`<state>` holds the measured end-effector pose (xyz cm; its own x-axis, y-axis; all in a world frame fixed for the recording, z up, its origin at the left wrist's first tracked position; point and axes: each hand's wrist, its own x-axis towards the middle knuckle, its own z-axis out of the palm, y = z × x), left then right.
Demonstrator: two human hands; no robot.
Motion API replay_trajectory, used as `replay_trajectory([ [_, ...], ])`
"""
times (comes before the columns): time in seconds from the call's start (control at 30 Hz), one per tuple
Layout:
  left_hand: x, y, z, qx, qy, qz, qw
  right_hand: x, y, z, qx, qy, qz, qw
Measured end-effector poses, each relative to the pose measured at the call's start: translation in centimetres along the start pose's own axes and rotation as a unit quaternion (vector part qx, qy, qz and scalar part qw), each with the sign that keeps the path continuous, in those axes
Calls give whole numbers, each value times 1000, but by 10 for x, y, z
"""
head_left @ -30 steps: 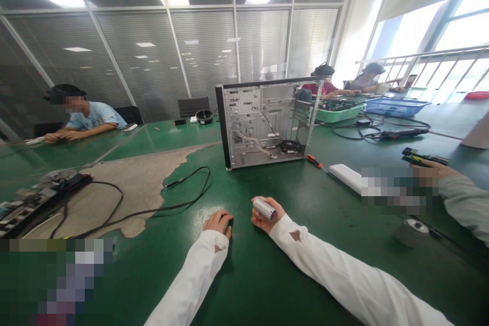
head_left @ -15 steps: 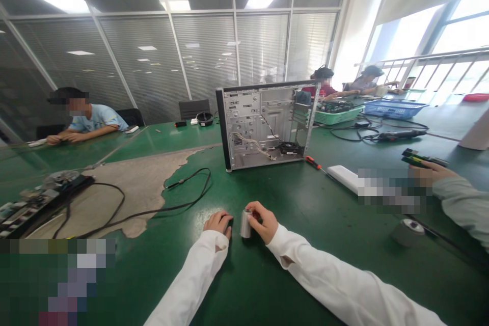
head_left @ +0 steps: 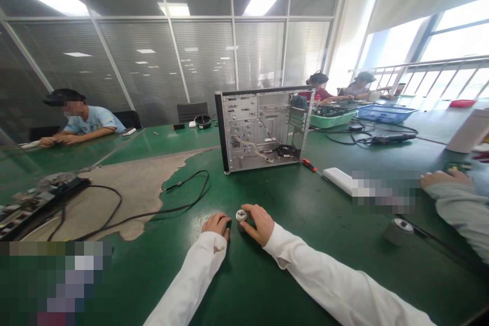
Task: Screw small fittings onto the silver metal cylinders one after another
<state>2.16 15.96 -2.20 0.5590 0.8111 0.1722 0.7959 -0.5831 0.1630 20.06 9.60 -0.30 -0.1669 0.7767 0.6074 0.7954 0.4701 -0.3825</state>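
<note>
A small metal cylinder [head_left: 241,220] with a pale, marked top stands upright on the green table [head_left: 179,265]. Thumb and fingers of my right hand [head_left: 260,224] close around its right side. Just left of it my left hand [head_left: 216,225] rests on the table, fingers slightly curled and apart, with nothing visible in it. Behind both hands an open computer case [head_left: 263,130] stands on the table, a black fan [head_left: 286,150] and loose wires inside it.
An orange screwdriver [head_left: 310,165], a white box [head_left: 338,181] and a second metal cylinder [head_left: 399,231] lie to the right, near another person's hand. On the left are a black cable [head_left: 183,209] and a circuit assembly [head_left: 42,198]. Baskets stand at the back right.
The cylinder in my right hand shows its top now, where its side faced me before. At the right, the other person's hand has moved outward and lower with the green part.
</note>
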Motion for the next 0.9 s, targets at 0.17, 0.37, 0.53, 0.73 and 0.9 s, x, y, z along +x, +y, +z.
replay_trajectory([
  [0.17, 0, 0, -1, 0, -4, -2, 1000, -2, 3, 5, 9, -39, 15, 999],
  [0.37, 1, 1, -3, -4, -17, -9, 1000, -2, 1, 5, 52, -37, 18, 998],
  [0.53, 1, 2, -3, -9, -16, -14, 1000, -2, 1, 3, 106, -43, 28, 993],
  [0.73, 0, 3, -3, -6, -7, -7, 1000, -1, -1, 1, 102, -42, -2, 994],
  [0.9, 0, 3, -3, -5, -7, -12, 1000, 0, -4, -7, 103, 10, -19, 994],
])
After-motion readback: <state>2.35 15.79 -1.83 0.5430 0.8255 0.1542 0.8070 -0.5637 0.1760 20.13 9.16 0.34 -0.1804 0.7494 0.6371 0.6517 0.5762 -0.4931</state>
